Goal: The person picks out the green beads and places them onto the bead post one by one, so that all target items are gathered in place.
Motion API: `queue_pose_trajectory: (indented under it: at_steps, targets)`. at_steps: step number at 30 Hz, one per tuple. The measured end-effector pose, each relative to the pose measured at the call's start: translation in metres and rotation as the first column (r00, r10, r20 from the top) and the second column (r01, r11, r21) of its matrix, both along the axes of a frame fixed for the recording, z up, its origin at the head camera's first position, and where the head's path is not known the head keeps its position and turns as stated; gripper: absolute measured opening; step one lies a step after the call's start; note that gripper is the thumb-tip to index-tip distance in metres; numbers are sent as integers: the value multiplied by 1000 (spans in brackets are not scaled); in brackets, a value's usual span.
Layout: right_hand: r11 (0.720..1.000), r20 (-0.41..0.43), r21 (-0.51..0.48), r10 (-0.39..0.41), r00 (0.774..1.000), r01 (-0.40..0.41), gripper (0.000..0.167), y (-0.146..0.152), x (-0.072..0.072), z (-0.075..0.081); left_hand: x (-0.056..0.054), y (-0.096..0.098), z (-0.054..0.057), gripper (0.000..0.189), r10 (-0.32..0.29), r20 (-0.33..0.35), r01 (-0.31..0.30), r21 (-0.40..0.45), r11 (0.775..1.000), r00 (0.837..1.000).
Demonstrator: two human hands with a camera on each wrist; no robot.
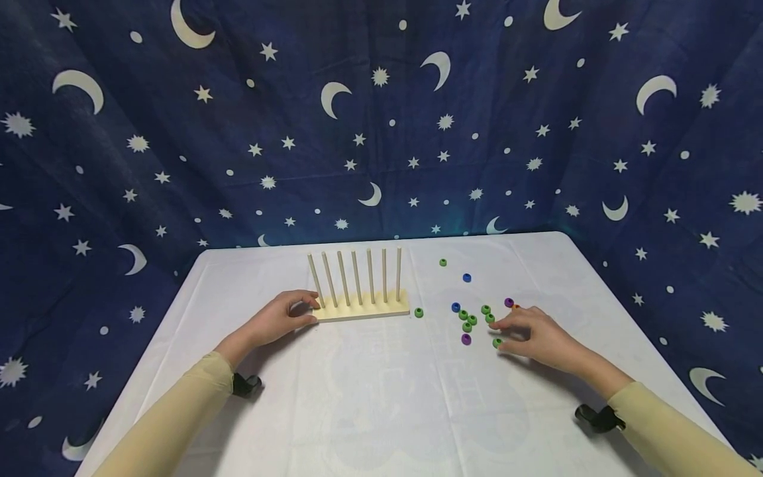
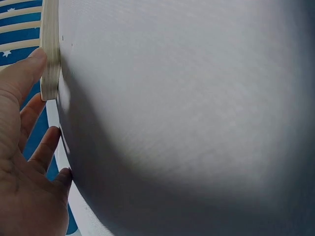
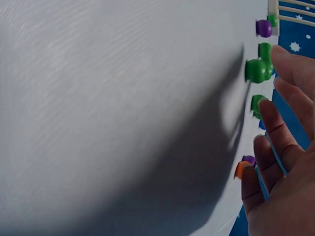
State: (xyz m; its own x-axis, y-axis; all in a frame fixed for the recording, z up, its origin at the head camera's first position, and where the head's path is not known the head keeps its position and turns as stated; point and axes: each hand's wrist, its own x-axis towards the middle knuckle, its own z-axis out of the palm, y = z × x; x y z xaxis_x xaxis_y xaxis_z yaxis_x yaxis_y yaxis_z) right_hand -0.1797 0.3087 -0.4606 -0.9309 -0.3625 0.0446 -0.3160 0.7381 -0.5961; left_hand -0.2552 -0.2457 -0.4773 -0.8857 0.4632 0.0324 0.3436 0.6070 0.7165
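A pale wooden stand (image 1: 360,310) with a row of several upright pegs (image 1: 356,278) is on the white table. At its left end my left hand (image 1: 275,321) grips the base, thumb at the front and fingers behind. In the left wrist view the thumb (image 2: 29,69) lies against the base's edge (image 2: 50,64), the other fingers spread below. Over to the right, my right hand (image 1: 542,338) hovers with parted fingers among the beads. Its thumb is close to a green bead (image 1: 497,343), its fingertips beside another green bead (image 1: 490,318). Nothing shows gripped there.
Several green beads (image 1: 467,326), blue beads (image 1: 467,277) and purple beads (image 1: 466,339) lie scattered right of the stand. An orange bead (image 3: 241,170) is near the right hand's outer fingers. Behind the white table (image 1: 381,404) hangs a dark blue cloth (image 1: 310,192) with moons and stars.
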Motion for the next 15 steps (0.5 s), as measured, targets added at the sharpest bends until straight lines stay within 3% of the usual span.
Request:
queue_pose_trajectory:
  at_steps: [15]
  targets:
    - [1000,85,-6,1,996,-1,35,8,-5,-11,-2,0,0,21,-4,-1,4,-22,1000,1000]
